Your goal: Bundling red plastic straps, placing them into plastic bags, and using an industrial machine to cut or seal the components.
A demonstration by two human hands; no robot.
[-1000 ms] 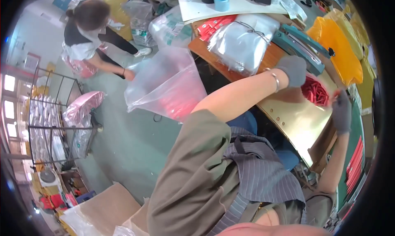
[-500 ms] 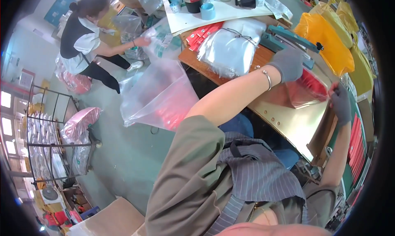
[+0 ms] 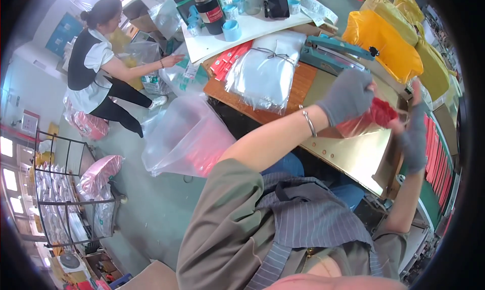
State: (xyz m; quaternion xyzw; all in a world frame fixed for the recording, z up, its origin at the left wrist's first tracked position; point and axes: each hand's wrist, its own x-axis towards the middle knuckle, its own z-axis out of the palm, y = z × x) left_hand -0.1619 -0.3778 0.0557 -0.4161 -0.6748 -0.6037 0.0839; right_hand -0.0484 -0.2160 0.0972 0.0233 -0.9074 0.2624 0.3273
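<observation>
At the bench [image 3: 356,161], our left hand [image 3: 349,97] clenches the clear bag [image 3: 350,129], our right hand [image 3: 414,136] splays; slipping could spill the red bundle [image 3: 382,112].

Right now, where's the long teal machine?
In the head view, the teal machine is upper right, between the tied clear bags and the orange bag.

The left hand [image 3: 349,97] in a grey fingerless glove partly hides the clear plastic bag [image 3: 352,127] with red contents [image 3: 382,113]. The fingertips of the similarly gloved right hand [image 3: 413,138] are blurred; exact contact is indeterminable. The lower edge cuts off the flat brown cardboard sheet [image 3: 154,277].
</observation>
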